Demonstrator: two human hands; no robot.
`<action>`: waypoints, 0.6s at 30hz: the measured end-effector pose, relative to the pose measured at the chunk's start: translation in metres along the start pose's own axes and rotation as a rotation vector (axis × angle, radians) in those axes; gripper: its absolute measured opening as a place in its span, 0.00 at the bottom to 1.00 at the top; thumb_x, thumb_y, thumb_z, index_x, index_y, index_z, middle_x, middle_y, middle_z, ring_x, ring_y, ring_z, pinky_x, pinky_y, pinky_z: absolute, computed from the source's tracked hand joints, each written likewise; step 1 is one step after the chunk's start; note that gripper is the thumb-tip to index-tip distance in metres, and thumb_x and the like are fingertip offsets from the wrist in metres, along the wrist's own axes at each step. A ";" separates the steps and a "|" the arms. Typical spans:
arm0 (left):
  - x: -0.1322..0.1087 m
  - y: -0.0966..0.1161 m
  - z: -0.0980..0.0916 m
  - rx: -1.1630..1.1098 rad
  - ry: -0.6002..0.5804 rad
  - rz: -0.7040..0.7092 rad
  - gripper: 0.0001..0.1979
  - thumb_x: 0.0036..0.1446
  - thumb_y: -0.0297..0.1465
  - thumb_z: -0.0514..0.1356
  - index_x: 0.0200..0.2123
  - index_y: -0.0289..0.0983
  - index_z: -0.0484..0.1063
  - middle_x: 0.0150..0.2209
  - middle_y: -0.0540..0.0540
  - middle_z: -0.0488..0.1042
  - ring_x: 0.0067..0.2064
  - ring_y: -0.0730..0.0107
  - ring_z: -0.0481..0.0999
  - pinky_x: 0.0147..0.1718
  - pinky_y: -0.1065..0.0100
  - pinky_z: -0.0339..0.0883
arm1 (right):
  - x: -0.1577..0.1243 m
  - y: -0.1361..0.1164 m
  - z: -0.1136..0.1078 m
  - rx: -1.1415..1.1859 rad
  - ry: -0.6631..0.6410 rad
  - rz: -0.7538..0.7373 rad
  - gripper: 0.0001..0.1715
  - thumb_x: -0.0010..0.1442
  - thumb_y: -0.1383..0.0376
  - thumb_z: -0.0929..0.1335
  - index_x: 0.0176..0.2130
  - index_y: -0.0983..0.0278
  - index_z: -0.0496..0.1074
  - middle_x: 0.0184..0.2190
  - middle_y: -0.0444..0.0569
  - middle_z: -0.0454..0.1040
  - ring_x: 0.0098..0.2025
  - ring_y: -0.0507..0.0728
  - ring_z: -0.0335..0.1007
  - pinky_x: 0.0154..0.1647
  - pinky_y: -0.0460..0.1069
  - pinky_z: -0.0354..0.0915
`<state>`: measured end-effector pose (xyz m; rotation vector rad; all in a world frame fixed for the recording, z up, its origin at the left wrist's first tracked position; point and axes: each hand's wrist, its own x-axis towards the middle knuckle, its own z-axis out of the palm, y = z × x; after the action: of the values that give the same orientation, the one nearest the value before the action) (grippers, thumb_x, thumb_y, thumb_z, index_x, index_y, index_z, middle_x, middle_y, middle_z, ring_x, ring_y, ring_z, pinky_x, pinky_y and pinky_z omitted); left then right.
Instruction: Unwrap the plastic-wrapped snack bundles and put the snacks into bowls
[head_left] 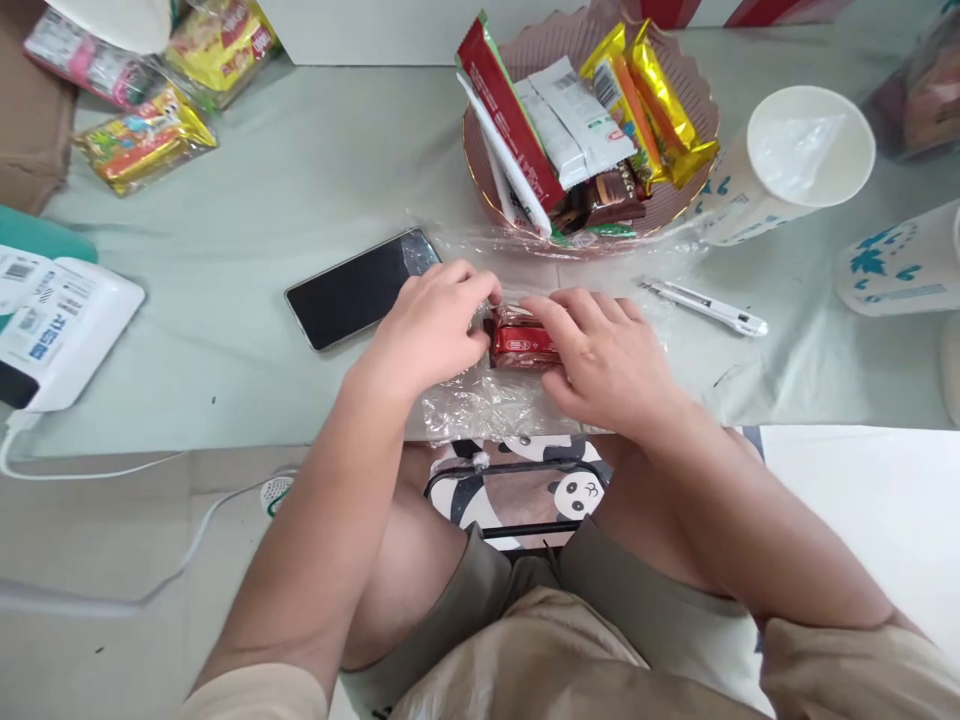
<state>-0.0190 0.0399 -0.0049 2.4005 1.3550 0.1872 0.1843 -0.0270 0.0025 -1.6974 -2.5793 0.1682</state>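
A small red snack packet (521, 342) lies at the table's front edge, on a crumpled sheet of clear plastic film (465, 408). My left hand (442, 320) is at the packet's left end, its fingers and thumb curled in on the film there. From the other side, my right hand (604, 350) grips the packet's right end, index finger along the top and thumb low at the front. The palm hides that end. Just left of my left hand is a black-screened phone (352, 290). A white utility knife (705, 305) lies to the right of my right hand.
Behind the hands stands a pink ribbed bowl (480, 180) of wrapped snacks. Paper cups (787, 190) are at the right. Snack packs (146, 138) lie at the back left, a white device (82, 320) with a cable at the left. A panda-print object (517, 495) shows below the table edge.
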 end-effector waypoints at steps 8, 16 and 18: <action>-0.004 0.005 0.005 0.081 -0.028 -0.009 0.20 0.54 0.19 0.61 0.50 0.39 0.77 0.54 0.40 0.76 0.58 0.45 0.74 0.55 0.48 0.70 | 0.002 0.005 0.009 -0.043 0.012 -0.004 0.41 0.58 0.66 0.69 0.69 0.63 0.63 0.54 0.60 0.77 0.53 0.71 0.70 0.52 0.60 0.60; -0.007 0.006 0.005 0.056 -0.047 -0.024 0.24 0.55 0.19 0.60 0.55 0.39 0.76 0.60 0.39 0.74 0.61 0.46 0.73 0.59 0.47 0.69 | 0.001 0.010 0.006 -0.013 0.000 -0.003 0.29 0.56 0.64 0.72 0.57 0.63 0.70 0.52 0.60 0.79 0.53 0.70 0.73 0.47 0.58 0.63; -0.008 0.006 0.005 0.057 -0.046 -0.033 0.27 0.55 0.18 0.60 0.57 0.40 0.75 0.63 0.40 0.73 0.62 0.46 0.72 0.59 0.48 0.69 | -0.001 0.011 0.005 -0.017 0.008 -0.003 0.27 0.56 0.64 0.72 0.55 0.63 0.70 0.51 0.59 0.81 0.51 0.69 0.74 0.45 0.57 0.63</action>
<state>-0.0163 0.0290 -0.0070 2.4122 1.3961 0.0853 0.1947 -0.0241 -0.0042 -1.6961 -2.5849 0.1392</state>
